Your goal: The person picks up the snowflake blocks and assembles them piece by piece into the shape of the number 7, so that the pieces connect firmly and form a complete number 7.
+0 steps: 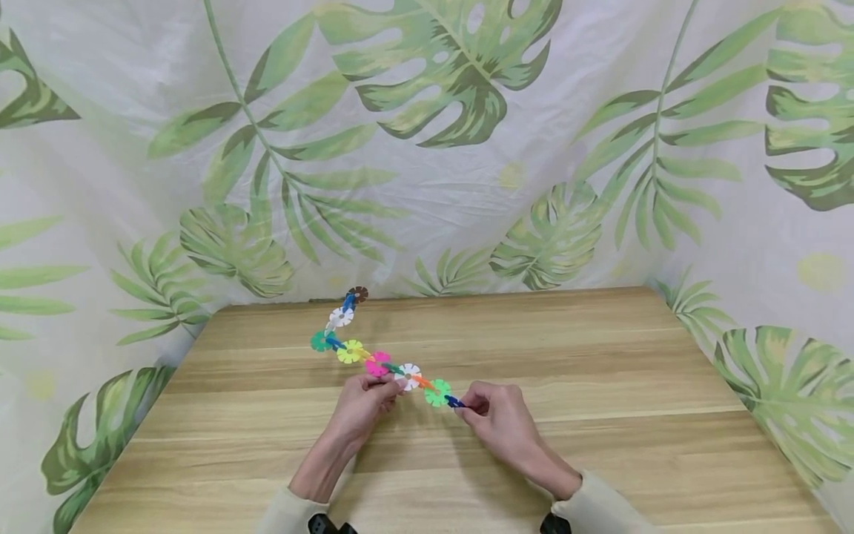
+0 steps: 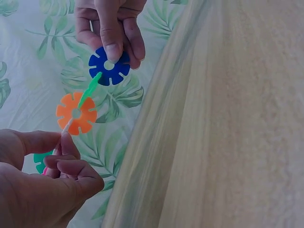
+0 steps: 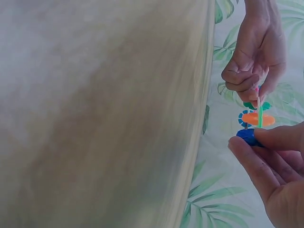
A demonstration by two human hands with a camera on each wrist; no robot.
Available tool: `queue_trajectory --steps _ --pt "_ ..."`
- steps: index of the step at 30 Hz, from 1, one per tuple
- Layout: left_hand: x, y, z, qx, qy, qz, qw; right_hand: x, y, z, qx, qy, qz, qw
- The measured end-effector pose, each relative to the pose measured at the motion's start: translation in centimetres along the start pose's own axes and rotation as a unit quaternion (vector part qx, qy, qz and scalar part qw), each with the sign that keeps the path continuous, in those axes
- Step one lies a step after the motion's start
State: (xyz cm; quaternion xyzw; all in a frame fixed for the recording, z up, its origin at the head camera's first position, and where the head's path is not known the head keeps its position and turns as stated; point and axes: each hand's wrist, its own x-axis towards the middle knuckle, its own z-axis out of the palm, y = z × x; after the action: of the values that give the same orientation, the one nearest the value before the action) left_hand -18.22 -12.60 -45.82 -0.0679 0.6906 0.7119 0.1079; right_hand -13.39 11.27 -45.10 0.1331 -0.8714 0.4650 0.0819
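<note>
A chain of notched plastic discs, slotted edge to edge in many colours, slants across the middle of the head view. My left hand [image 1: 362,406] pinches a white disc [image 1: 413,370] in the chain between thumb and fingertips. At the chain's near right end, my right hand [image 1: 505,424] pinches a dark blue disc [image 2: 119,71]. Between the hands sit an orange disc [image 2: 88,113] and a light green disc [image 1: 431,397]. Beyond the left hand run pink [image 1: 378,357], yellow [image 1: 343,357] and teal [image 1: 316,343] discs. Another white disc [image 1: 336,320] and a brown disc [image 1: 363,291] form the far end.
Under the hands lies a wood-grain table [image 1: 600,356]. A leaf-patterned cloth [image 1: 454,200] hangs behind it and along both sides. The chain's far end rises near the table's back edge, and its shadow falls on the tabletop.
</note>
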Motion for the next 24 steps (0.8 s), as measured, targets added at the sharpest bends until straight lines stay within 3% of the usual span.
queue_trajectory --steps 17,24 --pt "0.11 0.32 -0.46 -0.008 0.002 -0.01 0.9999 0.35 -0.45 0.31 0.002 0.001 -0.002 1.0" --pt "-0.06 0.43 -0.29 0.023 0.006 0.0 0.9997 0.52 -0.62 0.75 -0.005 0.005 -0.009 0.9999"
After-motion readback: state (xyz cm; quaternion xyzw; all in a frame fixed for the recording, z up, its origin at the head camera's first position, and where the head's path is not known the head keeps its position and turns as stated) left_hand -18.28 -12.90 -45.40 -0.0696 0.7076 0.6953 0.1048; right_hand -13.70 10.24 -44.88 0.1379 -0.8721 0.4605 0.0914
